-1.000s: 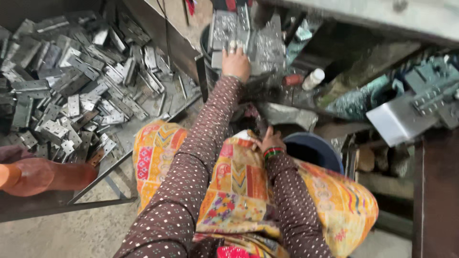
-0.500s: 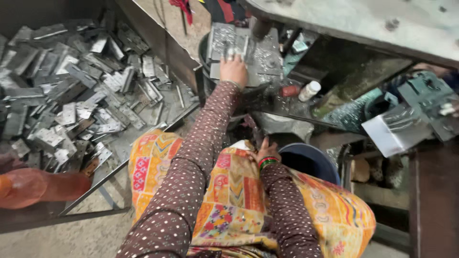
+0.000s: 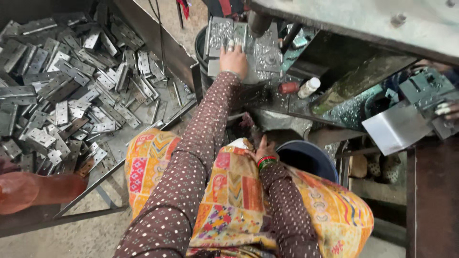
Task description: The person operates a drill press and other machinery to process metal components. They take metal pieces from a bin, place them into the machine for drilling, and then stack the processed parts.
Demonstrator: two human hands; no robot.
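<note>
My left hand (image 3: 233,59) reaches forward, arm straight, and lies on a flat grey metal plate (image 3: 221,34) on the bed of a press machine (image 3: 344,19). Its fingers are pressed on the plate, just left of the dark ram. Metal shavings cover the plates (image 3: 267,55) beside it. My right hand (image 3: 263,150), with red and green bangles at the wrist, is low by my lap at the edge of my patterned cloth. Its fingers dip into the dark gap under the machine and are hidden.
A large tray (image 3: 165,122) at the left holds several loose metal hinge plates (image 3: 62,95). A blue bucket (image 3: 311,160) stands by my right knee. A small bottle (image 3: 307,87) lies on the machine ledge. Another person's fingers (image 3: 447,109) show at the right edge.
My left hand stays on the plate at the press and my right hand stays by my lap. Only the view has shifted a little.
</note>
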